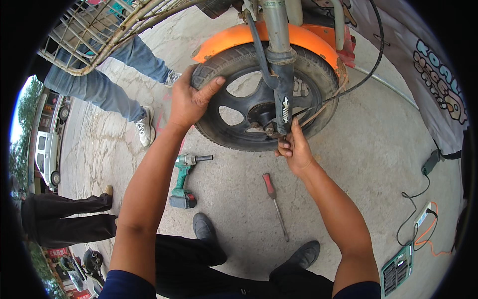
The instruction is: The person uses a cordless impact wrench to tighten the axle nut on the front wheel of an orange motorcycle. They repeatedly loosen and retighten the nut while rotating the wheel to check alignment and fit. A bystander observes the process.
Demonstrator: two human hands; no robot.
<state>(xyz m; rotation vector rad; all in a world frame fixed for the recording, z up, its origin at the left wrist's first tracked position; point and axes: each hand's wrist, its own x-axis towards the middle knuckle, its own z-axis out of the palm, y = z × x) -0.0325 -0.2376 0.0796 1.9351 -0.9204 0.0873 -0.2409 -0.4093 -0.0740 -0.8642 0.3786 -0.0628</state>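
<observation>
A front wheel with a black tyre and dark spoked rim stands before me under an orange fender. My left hand grips the tyre on its left side, thumb across the sidewall. Beside the axle, the lower end of the black fork leg meets my right hand. Its thumb rests by the fork's end and the fingers curl beneath; whether they pinch a small part there is hidden. A black cable runs down to the hub.
On the concrete lie a green cordless impact wrench and a red-handled screwdriver. At right are a power strip, cords and a green tool case. A wire basket juts in upper left; two people stand at left.
</observation>
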